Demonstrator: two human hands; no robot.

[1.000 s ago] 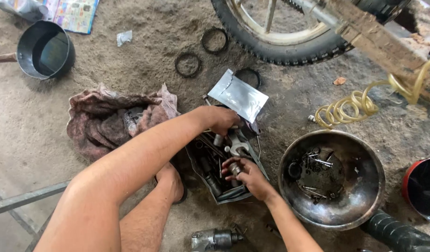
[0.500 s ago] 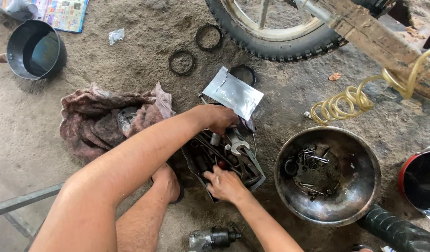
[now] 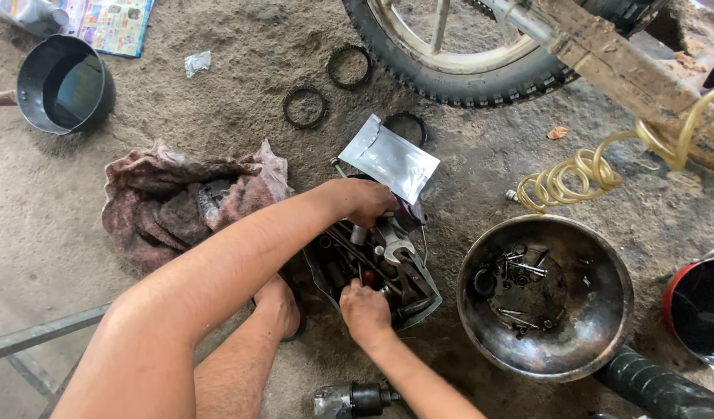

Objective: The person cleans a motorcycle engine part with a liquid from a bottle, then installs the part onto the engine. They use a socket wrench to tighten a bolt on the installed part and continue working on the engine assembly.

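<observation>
Since the earlier frame, the right hand has been drawn back from the middle of the open tool tray to its near edge, while the left hand has stayed at the far end. The tray lies on the sandy concrete floor, between a crumpled reddish rag and a dented metal bowl, and is filled with wrenches and other dark tools. The right hand is seen closed, knuckles up, with the fingers curled down among the tools; whether anything is actually gripped cannot be told. The left hand is likewise bent over the far rim, its fingers hidden, so its hold cannot be told either. A silver foil pouch lies just beyond the left hand, touching the tray's far end. Small bolts and parts are held in the bowl. Three black rings lie farther off, near a motorcycle tyre. A coiled yellow hose is seen to the right, and a dark pan at the upper left.
</observation>
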